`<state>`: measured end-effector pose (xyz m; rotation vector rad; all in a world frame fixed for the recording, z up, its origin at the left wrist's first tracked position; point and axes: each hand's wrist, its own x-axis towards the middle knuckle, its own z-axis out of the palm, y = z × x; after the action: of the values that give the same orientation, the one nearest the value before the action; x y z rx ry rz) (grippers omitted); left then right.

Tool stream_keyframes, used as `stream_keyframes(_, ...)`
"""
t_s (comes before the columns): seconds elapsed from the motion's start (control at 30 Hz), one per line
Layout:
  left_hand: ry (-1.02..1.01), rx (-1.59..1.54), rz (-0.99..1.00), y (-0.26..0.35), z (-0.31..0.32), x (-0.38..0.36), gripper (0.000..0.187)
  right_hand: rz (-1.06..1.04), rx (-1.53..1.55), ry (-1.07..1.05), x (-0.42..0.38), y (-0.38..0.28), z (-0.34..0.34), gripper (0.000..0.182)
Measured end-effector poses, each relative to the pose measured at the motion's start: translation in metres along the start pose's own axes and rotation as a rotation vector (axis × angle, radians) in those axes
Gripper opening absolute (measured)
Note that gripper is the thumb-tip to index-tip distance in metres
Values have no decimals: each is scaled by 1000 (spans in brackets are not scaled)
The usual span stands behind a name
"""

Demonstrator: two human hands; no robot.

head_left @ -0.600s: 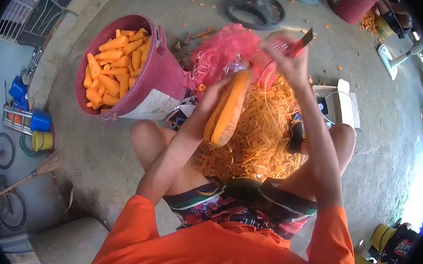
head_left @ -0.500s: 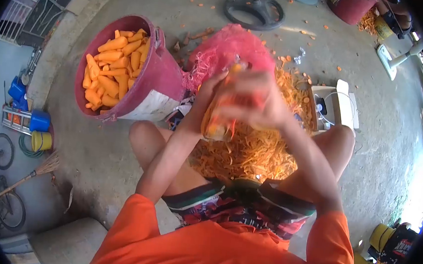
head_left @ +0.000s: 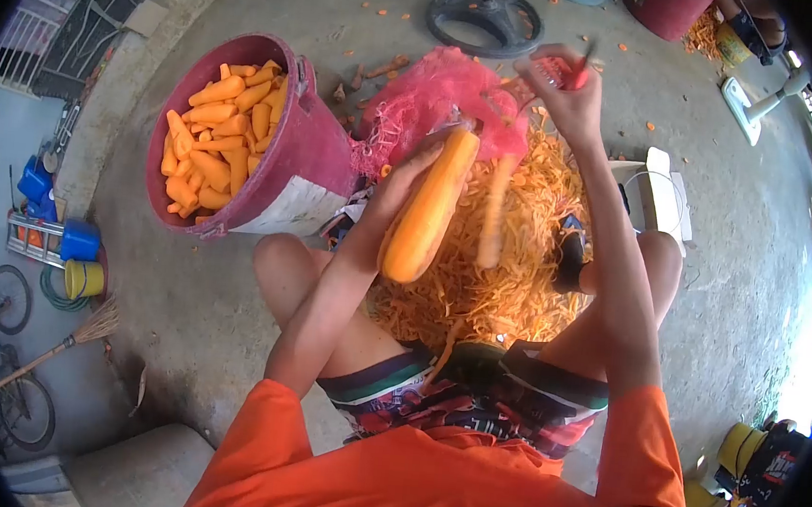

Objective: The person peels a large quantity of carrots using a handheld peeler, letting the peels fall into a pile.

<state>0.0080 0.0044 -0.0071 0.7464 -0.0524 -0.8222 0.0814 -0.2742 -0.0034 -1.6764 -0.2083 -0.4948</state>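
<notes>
Fingers of L hand wrapped round carrot, R hand gripping red peeler; carrot looks mostly peeled, bucket well stocked w/ peeled ones, no. left unclear

One head-worn camera looks forward and steeply down past both hands.

A large, thick orange carrot lies slantwise in the left hand, its blunt, broader end towards the body and its other end pointing away. Its upper side looks smooth, with lighter orange lengthwise bands. A small red hand tool with a dark, narrow tip is raised in the right hand, tip upward, apart from the carrot; its exact form is blurred.
</notes>
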Motion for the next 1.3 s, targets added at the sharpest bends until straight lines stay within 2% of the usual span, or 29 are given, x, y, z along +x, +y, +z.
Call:
stream_keyframes(0.03, -5, 4, 6, 3, 8, 1, 37, -9, 0, 0, -2, -20, 7, 28)
stream_keyframes(0.1, 120, 101, 89, 2, 22, -3, 38, -58, 79, -166, -21, -53, 23, 24)
stream_keyframes(0.13, 116, 102, 86, 3, 23, -1, 38, -331, -59, -155, -15, -31, 27, 24)
stream_keyframes(0.17, 92, 113, 104, 3, 23, -1, 38, -327, -60, -156, -5, -12, 19, 24)
stream_keyframes(0.23, 78, 130, 117, 1, 15, -1, 39, 27, -10, 0, 7, 5, 1, 23)
stream_keyframes(0.3, -18, -92, 26, 0, -5, 5, 43, 111, -39, 28, -16, -25, 13, 26)
stream_keyframes(0.37, 57, -23, 110, -4, 0, 7, 42, -81, 31, -260, -52, -65, 47, 27)
stream_keyframes(0.43, 123, 58, 191, -3, -1, 13, 41, -504, 6, -496, -71, -98, 64, 28)
stream_keyframes(0.5, 98, 482, 326, -12, -14, 13, 39, -502, 4, -536, -64, -83, 55, 31)
stream_keyframes(0.53, -246, -105, 29, -16, -47, 16, 37, -218, 98, -365, -46, -50, 44, 31)
stream_keyframes(0.57, -250, -107, 24, -17, -42, 16, 37, 57, 183, -187, -31, -28, 33, 31)
stream_keyframes(0.63, -36, -175, -89, -16, -23, 14, 38, 55, 135, -76, -21, -17, 18, 30)
stream_keyframes(0.67, 26, -49, -42, -12, -16, 13, 41, 37, 95, 25, -14, -14, 15, 29)
stream_keyframes(0.7, 26, -53, -34, -13, -12, 14, 41, -69, 22, -75, -28, -33, 31, 28)
stream_keyframes(0.73, 35, 223, 168, -16, -8, 13, 42, -169, -50, -173, -54, -66, 51, 26)
stream_keyframes(0.77, 37, 506, 375, -14, -2, 14, 42, -403, -112, -423, -64, -94, 58, 25)
stream_keyframes(0.8, 153, 151, 216, -9, 27, -2, 35, -484, -66, -470, -60, -94, 63, 25)
stream_keyframes(0.83, 157, 152, 215, -6, 23, 0, 35, -553, -15, -517, -62, -91, 66, 24)
stream_keyframes(0.87, 163, 99, 131, -4, 17, 2, 36, -541, -7, -512, -55, -72, 59, 24)
stream_keyframes(0.9, 162, 48, 49, -4, 12, 3, 37, -296, 99, -317, -32, -41, 42, 23)
stream_keyframes(0.93, 201, -170, 4, -8, 12, 4, 37, -62, 196, -124, -17, -25, 30, 22)
stream_keyframes(1.03, 34, -89, 33, -3, 4, 9, 39, -33, 341, -86, -22, -48, 32, 18)
stream_keyframes(1.07, -154, -116, 64, -5, -21, 16, 40, -38, 115, -219, -44, -70, 44, 15)
stream_keyframes(1.1, -153, -116, 68, -7, -11, 13, 40, -40, 116, -222, -57, -81, 62, 15)
stream_keyframes(1.17, 130, 188, 261, -7, 17, 5, 38, -787, 151, -245, -69, -88, 92, 14)
stream_keyframes(1.2, -11, 477, 419, -11, 5, 7, 43, -777, 158, -242, -59, -73, 81, 14)
stream_keyframes(1.23, -9, 478, 404, -14, -16, 7, 43, -466, 65, -171, -39, -48, 57, 14)
stream_keyframes(1.27, -116, 135, 151, -13, -39, 10, 42, -169, -35, -103, -25, -31, 38, 15)
stream_keyframes(1.3, -219, -212, -103, -8, -34, 10, 41, -170, -44, -102, -26, -28, 30, 15)
